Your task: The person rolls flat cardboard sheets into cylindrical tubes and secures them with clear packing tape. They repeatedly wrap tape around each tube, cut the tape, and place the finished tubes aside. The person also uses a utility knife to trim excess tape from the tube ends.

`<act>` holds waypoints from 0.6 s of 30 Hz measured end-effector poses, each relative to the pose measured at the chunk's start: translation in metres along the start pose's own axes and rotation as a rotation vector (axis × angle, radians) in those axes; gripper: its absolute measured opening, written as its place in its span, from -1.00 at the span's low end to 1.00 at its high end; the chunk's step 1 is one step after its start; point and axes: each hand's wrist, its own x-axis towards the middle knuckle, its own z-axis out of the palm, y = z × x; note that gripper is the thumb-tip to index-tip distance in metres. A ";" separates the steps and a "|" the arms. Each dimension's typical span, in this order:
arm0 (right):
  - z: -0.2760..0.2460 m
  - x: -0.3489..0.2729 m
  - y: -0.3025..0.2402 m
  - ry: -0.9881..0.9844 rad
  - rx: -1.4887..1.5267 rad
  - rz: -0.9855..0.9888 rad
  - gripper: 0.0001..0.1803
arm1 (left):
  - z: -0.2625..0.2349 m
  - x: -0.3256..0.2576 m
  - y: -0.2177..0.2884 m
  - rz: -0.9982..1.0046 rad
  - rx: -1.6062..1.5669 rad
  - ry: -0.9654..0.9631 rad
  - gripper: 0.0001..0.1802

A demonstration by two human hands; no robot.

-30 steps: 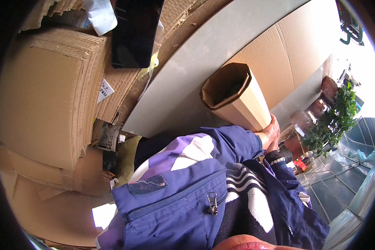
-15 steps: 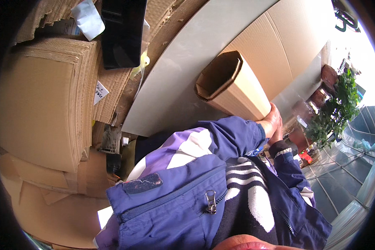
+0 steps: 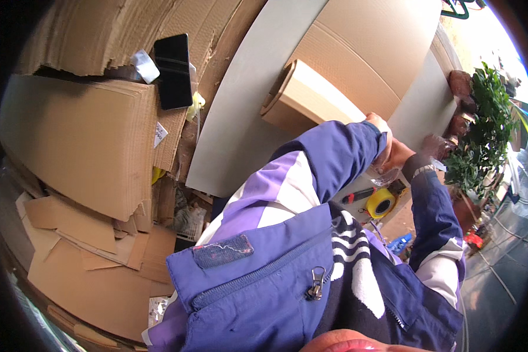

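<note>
A long piece of cardboard folded into a many-sided tube point(image 3: 322, 94) lies slantwise over a flat cardboard sheet point(image 3: 369, 53) and a grey board. Its hollow end points to the left. At the opposite end my left hand point(image 3: 379, 124) is closed around the cardboard, most of its fingers hidden. Close beside it is my right hand point(image 3: 399, 154), its fingers mostly out of sight behind the left hand and sleeve. Something clear and shiny point(image 3: 383, 175) shows just below both hands; its kind cannot be made out.
At the left stand thick stacks of cardboard point(image 3: 76, 141), with a black phone point(image 3: 173, 73) beside them. Near my chest lie a yellow ring-shaped roll point(image 3: 381, 203) and a red-and-black handled tool point(image 3: 359, 195). Leafy potted plants point(image 3: 481, 135) line the right side.
The view has shifted, and the tube's hollow end has turned further side-on. My hands have moved apart slightly, the right one nearer my body. The yellow roll and the handled tool have come into sight.
</note>
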 end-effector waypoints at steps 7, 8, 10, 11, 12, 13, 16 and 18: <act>0.023 -0.015 -0.022 0.228 -0.448 -0.155 0.17 | 0.063 -0.015 0.025 -0.121 0.439 0.466 0.04; 0.035 -0.025 -0.021 0.366 -0.489 -0.198 0.21 | 0.065 -0.015 0.024 -0.120 0.386 0.457 0.08; 0.069 -0.042 -0.013 0.700 -0.597 -0.210 0.29 | 0.071 -0.020 0.024 -0.101 0.414 0.484 0.11; 0.087 -0.046 -0.009 0.756 -0.696 -0.217 0.34 | 0.074 -0.024 0.025 -0.103 0.447 0.484 0.11; 0.100 -0.047 -0.008 0.730 -0.806 -0.096 0.39 | 0.077 -0.029 0.028 -0.100 0.444 0.446 0.12; 0.108 -0.044 -0.006 0.784 -0.770 -0.134 0.37 | 0.078 -0.033 0.030 -0.086 0.461 0.534 0.11; 0.122 -0.042 -0.001 0.924 -0.749 -0.229 0.35 | 0.065 -0.048 0.026 -0.147 0.356 0.433 0.11; 0.125 -0.041 0.000 0.924 -0.747 -0.224 0.30 | 0.043 -0.053 0.007 -0.299 0.268 0.337 0.08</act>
